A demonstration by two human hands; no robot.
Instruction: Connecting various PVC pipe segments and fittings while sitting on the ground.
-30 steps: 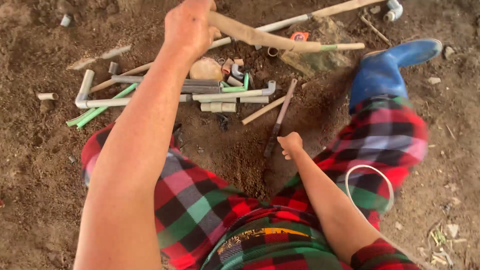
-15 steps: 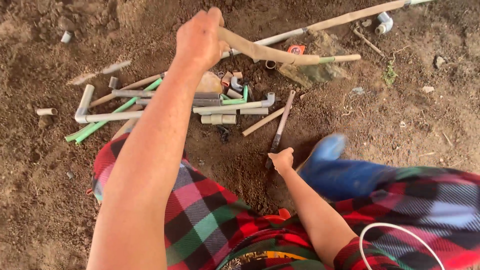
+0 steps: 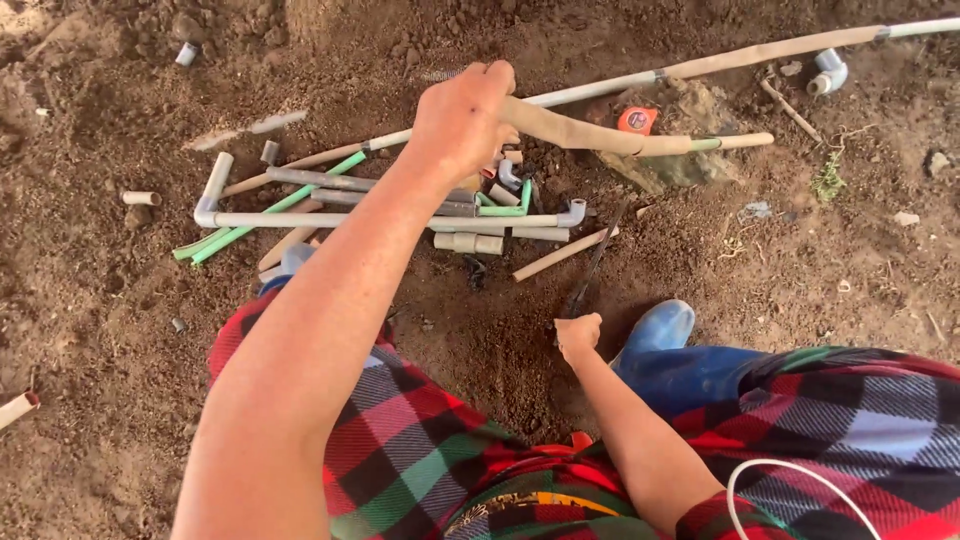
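Obs, head view. Wearer's body only.

Both arms bare to approx elbow and beyond, no sleeves visible, no gloves, no watch or rings seen. Left hand at 12 o'clock of frame; small dark spot on its back. Right hand near centre.

Legs: plaid cloth, red/black/green checks w/ some white and grey squares, covering both knees, 7 to 4 o'clock.

Footwear: blue rubber boot, glossy, rounded toe, at 4 o'clock of centre.

Thin white cord looped over the plaid at 5 o'clock.

Waist at 6 o'clock: patterned fabric, yellow/orange marks, detail blurred.
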